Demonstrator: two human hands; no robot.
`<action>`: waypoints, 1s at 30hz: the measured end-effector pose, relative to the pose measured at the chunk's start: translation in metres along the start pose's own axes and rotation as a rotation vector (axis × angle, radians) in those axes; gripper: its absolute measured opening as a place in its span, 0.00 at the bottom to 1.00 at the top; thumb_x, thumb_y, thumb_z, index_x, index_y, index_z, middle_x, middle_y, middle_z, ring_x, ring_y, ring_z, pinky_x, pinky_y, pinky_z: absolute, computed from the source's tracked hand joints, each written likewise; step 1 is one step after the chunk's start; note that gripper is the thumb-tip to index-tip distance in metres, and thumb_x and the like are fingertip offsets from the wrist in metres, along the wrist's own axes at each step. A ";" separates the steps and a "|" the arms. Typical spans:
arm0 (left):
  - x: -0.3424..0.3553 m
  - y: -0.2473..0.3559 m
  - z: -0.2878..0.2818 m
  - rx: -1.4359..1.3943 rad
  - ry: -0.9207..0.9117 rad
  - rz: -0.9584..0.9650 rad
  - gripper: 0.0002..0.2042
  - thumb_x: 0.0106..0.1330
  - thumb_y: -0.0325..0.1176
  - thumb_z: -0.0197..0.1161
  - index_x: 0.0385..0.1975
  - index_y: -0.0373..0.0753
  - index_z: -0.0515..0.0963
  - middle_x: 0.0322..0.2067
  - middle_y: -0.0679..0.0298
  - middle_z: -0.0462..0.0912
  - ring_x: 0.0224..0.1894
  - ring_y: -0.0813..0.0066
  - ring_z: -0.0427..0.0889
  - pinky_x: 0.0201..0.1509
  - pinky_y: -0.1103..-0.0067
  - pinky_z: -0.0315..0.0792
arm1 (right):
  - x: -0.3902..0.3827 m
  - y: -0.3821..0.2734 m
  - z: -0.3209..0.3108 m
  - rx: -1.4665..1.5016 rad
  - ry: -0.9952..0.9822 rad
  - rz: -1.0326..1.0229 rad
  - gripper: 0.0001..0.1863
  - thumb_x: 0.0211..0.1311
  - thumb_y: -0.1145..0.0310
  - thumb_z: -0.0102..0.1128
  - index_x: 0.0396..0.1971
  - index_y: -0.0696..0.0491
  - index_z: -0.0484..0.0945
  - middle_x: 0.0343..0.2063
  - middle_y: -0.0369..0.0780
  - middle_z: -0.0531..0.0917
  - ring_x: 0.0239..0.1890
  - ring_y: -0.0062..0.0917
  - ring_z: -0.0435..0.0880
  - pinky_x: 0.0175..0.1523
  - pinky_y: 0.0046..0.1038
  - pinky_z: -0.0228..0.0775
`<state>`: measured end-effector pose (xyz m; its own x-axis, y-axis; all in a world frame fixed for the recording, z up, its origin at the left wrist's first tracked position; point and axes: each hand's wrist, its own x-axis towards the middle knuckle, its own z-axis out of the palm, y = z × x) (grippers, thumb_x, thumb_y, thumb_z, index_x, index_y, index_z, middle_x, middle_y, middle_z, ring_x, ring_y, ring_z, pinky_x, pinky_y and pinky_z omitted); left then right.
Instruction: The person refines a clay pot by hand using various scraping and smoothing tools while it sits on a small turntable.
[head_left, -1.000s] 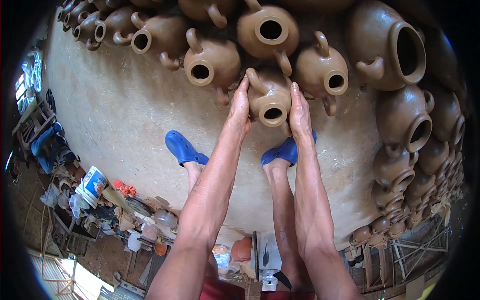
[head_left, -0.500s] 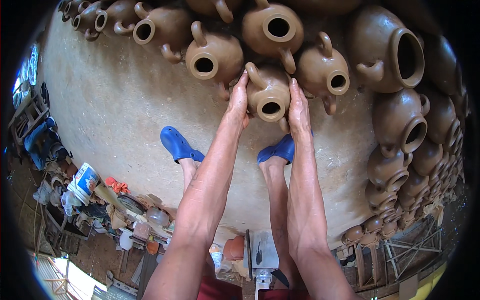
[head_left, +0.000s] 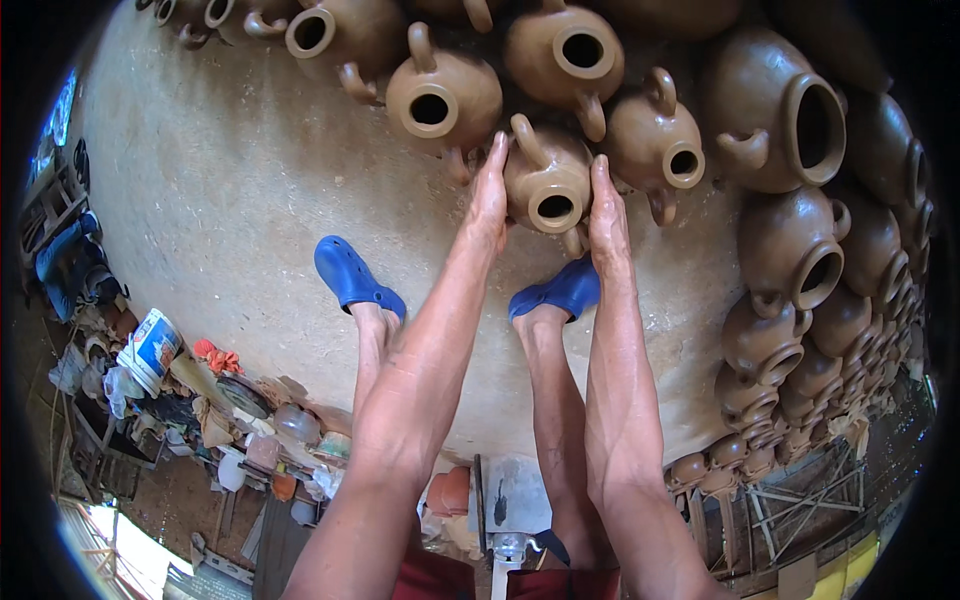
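A small brown clay pot with a round mouth and looped handles stands on the floor at the near edge of a group of similar pots. My left hand lies along its left side, fingers stretched forward. Against its right side is my right hand, held the same way, so the pot sits between both palms. The far fingertips are partly hidden behind its belly. Close by stand another two-handled pot on the left, one on the right and a larger one behind.
Big wide-mouthed jars and rows of pots line the right side. My feet, in blue clogs, are on the concrete floor. At the lower left are a white and blue bucket, an orange cloth and clutter.
The whole view has shifted slightly, with the nearer pots appearing a little farther right. My hands stay at either side of the same pot, which keeps its place among its neighbours.
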<state>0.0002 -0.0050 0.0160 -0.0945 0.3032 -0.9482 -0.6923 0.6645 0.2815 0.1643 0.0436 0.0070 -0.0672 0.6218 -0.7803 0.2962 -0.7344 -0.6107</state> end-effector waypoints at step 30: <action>-0.696 0.044 -0.399 -0.424 0.598 0.458 0.39 0.72 0.57 0.69 0.77 0.44 0.67 0.63 0.53 0.83 0.55 0.58 0.85 0.57 0.65 0.81 | -0.430 -0.266 0.004 -1.100 -0.381 -0.873 0.16 0.66 0.60 0.67 0.46 0.56 0.87 0.33 0.51 0.87 0.25 0.41 0.84 0.31 0.38 0.78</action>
<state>-0.2497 -0.4594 0.6301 -0.7078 -0.0104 -0.7063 -0.6911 0.2170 0.6894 0.1109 -0.0295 0.5042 -0.7963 0.5154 -0.3167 0.5835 0.5165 -0.6267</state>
